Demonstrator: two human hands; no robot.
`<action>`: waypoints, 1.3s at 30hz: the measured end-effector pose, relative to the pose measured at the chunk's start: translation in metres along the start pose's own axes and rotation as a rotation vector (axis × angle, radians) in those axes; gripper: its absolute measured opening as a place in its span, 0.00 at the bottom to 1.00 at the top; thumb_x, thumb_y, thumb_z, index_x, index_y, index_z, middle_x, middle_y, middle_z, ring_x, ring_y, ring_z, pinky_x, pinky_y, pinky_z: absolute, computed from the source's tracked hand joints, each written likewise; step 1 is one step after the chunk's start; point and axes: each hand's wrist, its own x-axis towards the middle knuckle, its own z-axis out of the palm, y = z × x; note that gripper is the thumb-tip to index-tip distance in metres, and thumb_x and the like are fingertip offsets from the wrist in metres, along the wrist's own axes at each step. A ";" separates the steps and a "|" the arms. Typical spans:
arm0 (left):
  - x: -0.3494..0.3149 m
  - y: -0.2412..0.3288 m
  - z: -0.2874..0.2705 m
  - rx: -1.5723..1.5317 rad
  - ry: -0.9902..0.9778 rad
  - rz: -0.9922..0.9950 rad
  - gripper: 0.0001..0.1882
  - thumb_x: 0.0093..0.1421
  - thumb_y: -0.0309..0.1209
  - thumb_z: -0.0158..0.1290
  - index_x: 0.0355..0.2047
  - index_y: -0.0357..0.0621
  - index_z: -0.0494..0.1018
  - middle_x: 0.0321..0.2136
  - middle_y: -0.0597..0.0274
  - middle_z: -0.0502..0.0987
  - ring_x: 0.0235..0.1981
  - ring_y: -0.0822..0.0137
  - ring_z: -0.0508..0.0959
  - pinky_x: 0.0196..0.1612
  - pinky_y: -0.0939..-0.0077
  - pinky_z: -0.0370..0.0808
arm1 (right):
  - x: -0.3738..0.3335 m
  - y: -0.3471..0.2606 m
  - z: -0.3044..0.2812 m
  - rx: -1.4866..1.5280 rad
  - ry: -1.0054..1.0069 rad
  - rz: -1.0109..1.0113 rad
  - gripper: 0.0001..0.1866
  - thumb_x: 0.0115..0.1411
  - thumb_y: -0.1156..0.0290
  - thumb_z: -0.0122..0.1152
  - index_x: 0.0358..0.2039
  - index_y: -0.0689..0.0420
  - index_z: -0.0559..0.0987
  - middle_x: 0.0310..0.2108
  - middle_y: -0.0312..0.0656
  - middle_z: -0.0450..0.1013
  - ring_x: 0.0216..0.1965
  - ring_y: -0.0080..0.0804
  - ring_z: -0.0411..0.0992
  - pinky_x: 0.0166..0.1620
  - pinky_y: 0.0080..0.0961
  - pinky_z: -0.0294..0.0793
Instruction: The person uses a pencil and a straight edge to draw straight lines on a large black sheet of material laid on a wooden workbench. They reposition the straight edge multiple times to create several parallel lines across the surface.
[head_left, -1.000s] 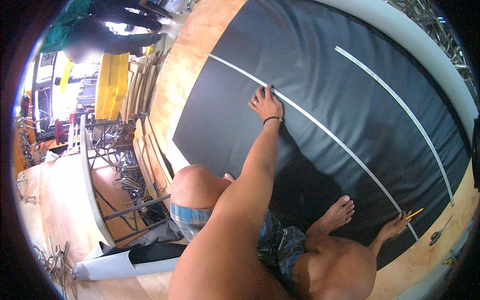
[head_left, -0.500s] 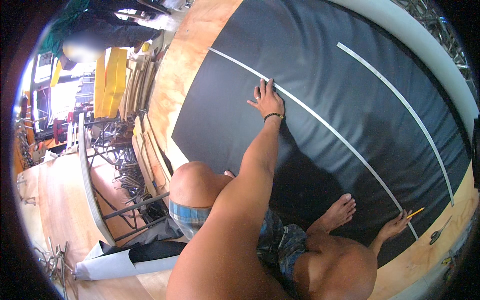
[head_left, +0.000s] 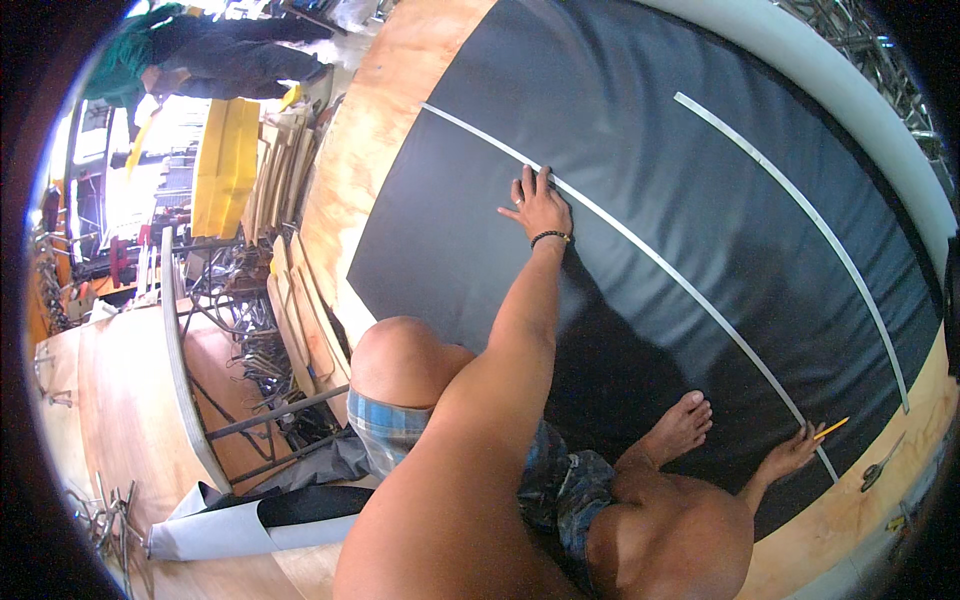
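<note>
A long, thin, pale straightedge (head_left: 655, 253) lies slantwise across a large black sheet (head_left: 440, 215) that has a smooth, leather-like surface. My left hand (head_left: 541, 208) rests on the sheet with fingers spread, its fingertips on the straightedge. Toward the lower right, my right hand (head_left: 790, 453) is at the near end of the same straightedge, holding a yellow pencil (head_left: 832, 428) that sticks out past the fingers. A second pale strip (head_left: 800, 192) lies farther right on the sheet, apart from both hands.
Scissors (head_left: 880, 464) lie on the wooden board (head_left: 840, 520) at the right. A thick pale roll (head_left: 850, 85) borders the far right side. My bare foot (head_left: 683, 428) is on the sheet. Wooden pieces (head_left: 300, 300), a yellow block (head_left: 223, 170) and another person (head_left: 215, 55) are at the left.
Both hands keep their places on the straightedge, and the pencil stays in my right hand. The view has shifted slightly. At the upper left, the other person's posture has changed.
</note>
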 end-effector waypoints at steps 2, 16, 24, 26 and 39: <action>0.000 0.000 0.000 -0.001 -0.020 -0.005 0.23 0.71 0.33 0.47 0.64 0.66 0.72 0.73 0.67 0.62 0.74 0.52 0.58 0.72 0.16 0.40 | 0.000 0.001 0.000 -0.001 0.008 -0.004 0.12 0.74 0.73 0.55 0.54 0.55 0.80 0.69 0.42 0.70 0.71 0.53 0.63 0.68 0.54 0.62; -0.003 0.002 -0.006 -0.011 -0.030 -0.004 0.23 0.73 0.34 0.45 0.66 0.67 0.71 0.74 0.66 0.60 0.75 0.51 0.57 0.72 0.18 0.39 | -0.004 0.014 0.003 0.013 -0.039 0.042 0.16 0.77 0.63 0.49 0.56 0.55 0.80 0.69 0.41 0.70 0.72 0.54 0.62 0.69 0.57 0.58; -0.004 -0.001 -0.011 0.001 -0.089 0.007 0.24 0.72 0.39 0.46 0.68 0.66 0.69 0.75 0.65 0.59 0.76 0.51 0.56 0.72 0.18 0.41 | -0.001 0.009 -0.001 -0.045 -0.020 -0.011 0.21 0.79 0.60 0.45 0.55 0.60 0.80 0.67 0.46 0.72 0.69 0.54 0.65 0.69 0.52 0.60; -0.006 -0.001 -0.017 -0.001 -0.089 0.035 0.27 0.71 0.44 0.47 0.70 0.66 0.67 0.76 0.65 0.57 0.76 0.51 0.55 0.72 0.19 0.41 | -0.002 0.012 0.001 -0.061 -0.007 -0.034 0.21 0.79 0.59 0.44 0.55 0.59 0.80 0.68 0.43 0.71 0.69 0.53 0.65 0.69 0.52 0.60; -0.006 -0.004 -0.069 0.010 -0.362 0.061 0.73 0.39 0.74 0.67 0.79 0.54 0.46 0.80 0.65 0.45 0.79 0.52 0.47 0.73 0.22 0.45 | -0.003 0.001 -0.002 0.031 0.194 -0.012 0.27 0.75 0.51 0.51 0.58 0.62 0.78 0.59 0.56 0.76 0.59 0.59 0.73 0.57 0.55 0.71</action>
